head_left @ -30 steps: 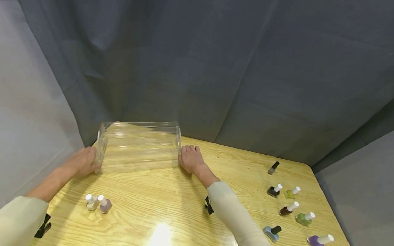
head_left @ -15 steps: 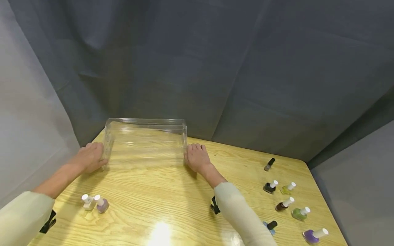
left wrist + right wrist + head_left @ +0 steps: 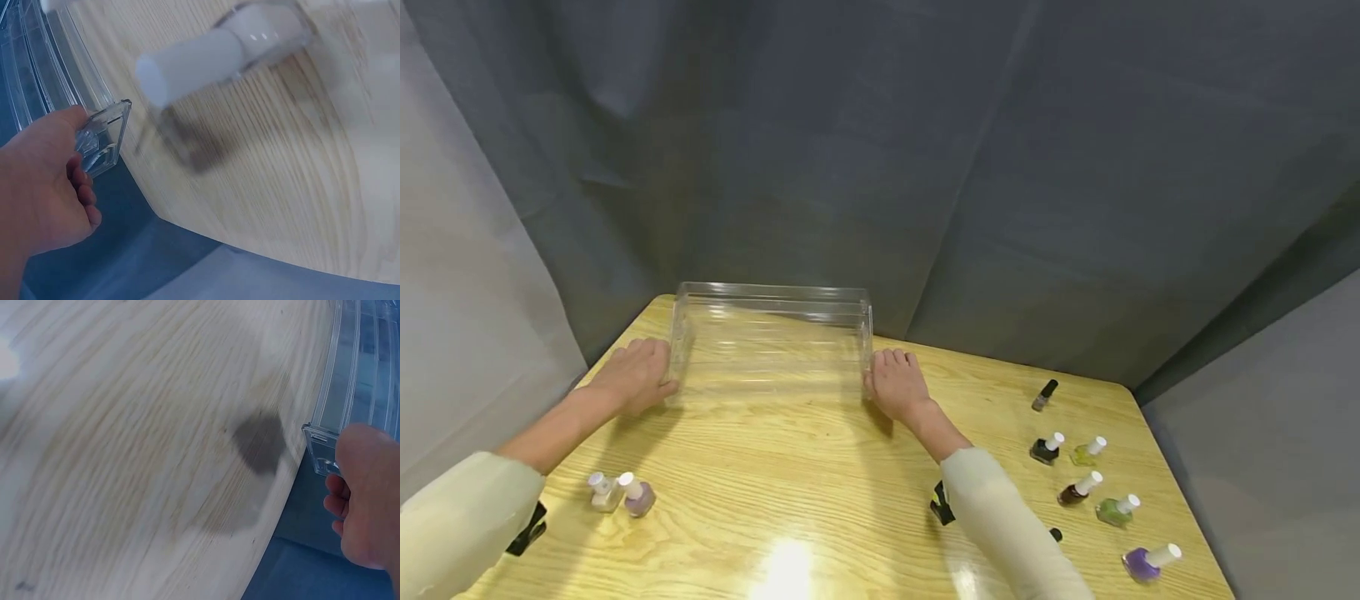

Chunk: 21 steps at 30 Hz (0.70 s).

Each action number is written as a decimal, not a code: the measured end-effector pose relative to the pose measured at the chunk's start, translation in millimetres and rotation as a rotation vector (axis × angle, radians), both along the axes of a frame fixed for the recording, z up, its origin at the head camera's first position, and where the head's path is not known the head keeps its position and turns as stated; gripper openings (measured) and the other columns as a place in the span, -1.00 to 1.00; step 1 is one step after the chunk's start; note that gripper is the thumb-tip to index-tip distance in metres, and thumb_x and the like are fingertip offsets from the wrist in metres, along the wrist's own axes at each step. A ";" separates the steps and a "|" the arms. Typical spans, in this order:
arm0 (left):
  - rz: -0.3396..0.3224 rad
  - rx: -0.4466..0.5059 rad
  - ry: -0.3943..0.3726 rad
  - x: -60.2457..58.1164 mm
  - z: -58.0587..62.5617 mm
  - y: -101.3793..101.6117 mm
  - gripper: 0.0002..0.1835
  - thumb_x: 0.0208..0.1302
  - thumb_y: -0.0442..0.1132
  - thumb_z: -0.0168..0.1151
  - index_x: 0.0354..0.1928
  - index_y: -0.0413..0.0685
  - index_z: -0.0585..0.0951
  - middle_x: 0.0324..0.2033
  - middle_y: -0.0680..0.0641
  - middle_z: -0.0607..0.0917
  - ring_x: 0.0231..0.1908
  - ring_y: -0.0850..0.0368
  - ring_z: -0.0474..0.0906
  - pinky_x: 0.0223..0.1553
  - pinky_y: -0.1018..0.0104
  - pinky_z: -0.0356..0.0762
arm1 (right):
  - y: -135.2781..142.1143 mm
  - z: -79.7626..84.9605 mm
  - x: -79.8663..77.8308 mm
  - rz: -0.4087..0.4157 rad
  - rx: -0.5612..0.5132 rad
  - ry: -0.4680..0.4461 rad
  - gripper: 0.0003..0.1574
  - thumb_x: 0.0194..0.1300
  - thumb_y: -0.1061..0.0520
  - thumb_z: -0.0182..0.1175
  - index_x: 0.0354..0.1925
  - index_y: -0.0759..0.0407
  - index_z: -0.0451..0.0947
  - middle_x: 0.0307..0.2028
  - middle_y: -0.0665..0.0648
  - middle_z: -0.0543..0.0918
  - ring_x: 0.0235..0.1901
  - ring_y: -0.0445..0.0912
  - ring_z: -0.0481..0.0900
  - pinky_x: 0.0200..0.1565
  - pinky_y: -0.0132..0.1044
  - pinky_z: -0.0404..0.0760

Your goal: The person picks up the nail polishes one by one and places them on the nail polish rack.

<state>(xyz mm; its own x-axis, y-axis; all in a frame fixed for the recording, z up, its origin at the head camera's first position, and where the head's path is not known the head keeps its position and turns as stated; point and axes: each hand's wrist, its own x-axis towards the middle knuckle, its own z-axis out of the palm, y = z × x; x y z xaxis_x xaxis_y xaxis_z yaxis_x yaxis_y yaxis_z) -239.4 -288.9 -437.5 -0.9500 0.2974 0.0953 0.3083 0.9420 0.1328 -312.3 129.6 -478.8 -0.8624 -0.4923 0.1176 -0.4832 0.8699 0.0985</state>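
Note:
A clear plastic stepped rack (image 3: 771, 350) is at the back left of the wooden table, held at both ends. My left hand (image 3: 638, 371) grips its left side panel; in the left wrist view the thumb and curled fingers close around the panel's edge. At the opposite end, my right hand (image 3: 897, 382) grips the right panel, its fingers curled underneath in the right wrist view. Nearer me on the left, a white nail polish bottle (image 3: 605, 494) and a mauve nail polish bottle (image 3: 639, 500) stand side by side.
Several nail polish bottles are spread over the right side, among them a black one (image 3: 1045, 451), a green one (image 3: 1115, 511) and a purple one (image 3: 1142, 564). My right sleeve (image 3: 1011, 521) partly hides another. A dark curtain (image 3: 880, 167) hangs behind the table.
Both hands have shifted the rack to the right along the back of the table, keeping their hold. The nail polish bottles slide slightly left in the head view as the camera turns.

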 end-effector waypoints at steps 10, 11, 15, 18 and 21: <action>-0.028 -0.012 -0.002 -9.0 -0.1 22.3 -0.60 0.24 -0.13 0.36 -0.27 -0.29 0.39 -0.38 -0.19 0.46 -0.27 -0.23 0.42 -0.34 -0.11 0.40 | 26.6 -4.9 5.8 -0.016 -0.034 -0.005 -0.68 0.59 -0.02 -0.11 -0.23 0.20 0.28 -0.27 0.17 0.41 -0.08 0.15 0.42 0.06 0.04 0.33; -0.029 -0.013 -0.006 -10.0 0.0 24.7 -0.60 0.24 -0.12 0.36 -0.25 -0.30 0.40 -0.36 -0.20 0.46 -0.26 -0.23 0.41 -0.32 -0.11 0.39 | 29.2 -4.7 6.6 -0.016 -0.041 -0.004 -0.68 0.59 -0.01 -0.10 -0.24 0.20 0.28 -0.27 0.17 0.41 -0.08 0.15 0.42 0.05 0.05 0.33; -0.028 -0.009 -0.011 -12.5 2.0 34.8 -0.59 0.25 -0.12 0.36 -0.21 -0.32 0.40 -0.35 -0.20 0.46 -0.26 -0.20 0.40 -0.30 -0.08 0.37 | 39.2 -1.7 11.0 -0.012 -0.066 0.018 -0.70 0.57 0.01 -0.07 -0.28 0.18 0.27 -0.32 0.14 0.39 -0.12 0.15 0.42 0.02 0.05 0.34; -0.031 -0.002 -0.006 -14.1 4.1 41.0 -0.59 0.25 -0.13 0.37 -0.22 -0.31 0.39 -0.36 -0.17 0.45 -0.27 -0.18 0.39 -0.31 -0.05 0.36 | 44.9 1.2 15.1 -0.013 -0.086 0.024 -0.71 0.55 0.03 -0.03 -0.30 0.17 0.26 -0.35 0.13 0.37 -0.15 0.14 0.42 -0.01 0.06 0.35; -0.036 -0.002 -0.003 -16.2 6.0 46.1 -0.60 0.26 -0.13 0.36 -0.22 -0.28 0.38 -0.36 -0.16 0.44 -0.27 -0.17 0.38 -0.30 -0.02 0.33 | 50.4 3.0 18.0 -0.024 -0.086 0.019 -0.71 0.55 0.03 -0.03 -0.31 0.16 0.25 -0.36 0.12 0.35 -0.16 0.14 0.40 -0.03 0.06 0.34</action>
